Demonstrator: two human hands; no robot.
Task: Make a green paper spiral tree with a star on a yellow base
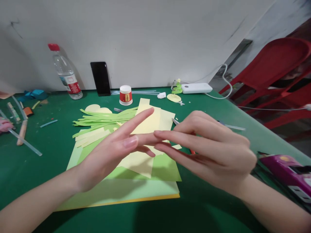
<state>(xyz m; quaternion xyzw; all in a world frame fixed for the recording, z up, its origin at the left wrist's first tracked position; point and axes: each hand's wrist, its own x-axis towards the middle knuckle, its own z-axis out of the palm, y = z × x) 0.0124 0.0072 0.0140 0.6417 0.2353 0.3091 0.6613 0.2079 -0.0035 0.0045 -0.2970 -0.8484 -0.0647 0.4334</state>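
Note:
My left hand (114,145) is open above the paper stack, its index finger pointing up and apart from the others. The thumb and a finger of my right hand (211,145) close around the tip of another left finger; no object shows between them. Below lie cream paper sheets (138,165) over green sheets (167,171). Bright green paper strips (104,118) and pale yellow strips (91,138) are just past my left hand. Partly hidden behind my right hand is a pointed metal tool (175,121), possibly scissors.
Along the wall stand a water bottle (66,76), a black phone (100,78) and a paper cup (125,95). A white power bank (196,88) with a cable lies back right. At the right edge is a purple power strip (286,171); red chairs (274,64) stand beyond.

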